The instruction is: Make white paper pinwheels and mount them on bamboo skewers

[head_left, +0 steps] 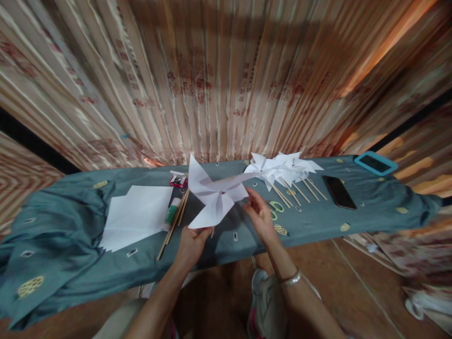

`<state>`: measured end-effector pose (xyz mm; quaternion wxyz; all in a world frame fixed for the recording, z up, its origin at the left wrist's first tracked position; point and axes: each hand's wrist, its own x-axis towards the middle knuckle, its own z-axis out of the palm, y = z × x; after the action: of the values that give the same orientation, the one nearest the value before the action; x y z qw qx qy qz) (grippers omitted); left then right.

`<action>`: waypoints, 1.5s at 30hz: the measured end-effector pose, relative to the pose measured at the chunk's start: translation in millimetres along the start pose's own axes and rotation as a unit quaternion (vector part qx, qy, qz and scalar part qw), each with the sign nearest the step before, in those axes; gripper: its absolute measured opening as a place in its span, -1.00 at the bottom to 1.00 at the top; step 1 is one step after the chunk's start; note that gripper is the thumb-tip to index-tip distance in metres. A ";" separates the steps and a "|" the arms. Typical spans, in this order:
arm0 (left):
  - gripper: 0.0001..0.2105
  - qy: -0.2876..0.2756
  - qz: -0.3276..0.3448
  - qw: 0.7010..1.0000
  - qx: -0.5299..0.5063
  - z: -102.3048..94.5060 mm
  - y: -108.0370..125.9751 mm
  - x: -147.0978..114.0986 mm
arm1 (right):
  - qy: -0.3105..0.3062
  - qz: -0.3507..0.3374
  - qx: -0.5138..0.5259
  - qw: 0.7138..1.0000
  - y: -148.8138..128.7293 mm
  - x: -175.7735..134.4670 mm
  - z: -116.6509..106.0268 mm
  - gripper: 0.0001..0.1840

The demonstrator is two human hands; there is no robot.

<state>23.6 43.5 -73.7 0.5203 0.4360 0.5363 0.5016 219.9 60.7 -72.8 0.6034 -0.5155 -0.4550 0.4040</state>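
Note:
A white paper pinwheel point(212, 195) with broad folded blades is held up over the middle of the table, a small dark pin spot at its hub. My left hand point(192, 245) is closed on it from below, and a bit of its stick shows beside the fingers. To the right, my right hand point(260, 215) has its thumb and fingers apart by the right-hand blade; whether they touch the paper I cannot tell. Loose wooden sticks point(172, 227) and a green and white glue stick point(171, 212) lie left of the pinwheel. Green-handled scissors point(276, 209) rest beyond my right hand.
A cloth-covered table point(141, 270) stretches across the view. White paper sheets point(136, 214) lie left, with a small red box point(178, 181) behind the glue. Several pinwheels on sticks point(282, 168), a dark phone point(339, 192) and a blue-framed device point(375, 163) lie right. Curtains hang behind.

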 end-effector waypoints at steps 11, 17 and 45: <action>-0.81 -0.023 0.001 1.000 0.006 6.3 4.7 -0.1 | -0.080 0.084 0.117 0.986 -13.2 -7.5 -0.1 -0.49; -0.79 -0.012 -0.003 1.000 -0.006 8.5 4.1 4.5 | -0.101 0.090 -0.001 0.991 4.7 -14.2 7.8 -0.59; -0.84 -0.106 0.104 0.985 0.089 13.2 0.7 -4.6 | -0.052 0.143 0.170 0.974 -38.5 -23.1 5.6 -0.57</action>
<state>37.1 40.1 -71.9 0.4782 0.5850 0.4720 0.4542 209.2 34.6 -37.4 0.5933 -0.4437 -0.3322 0.5838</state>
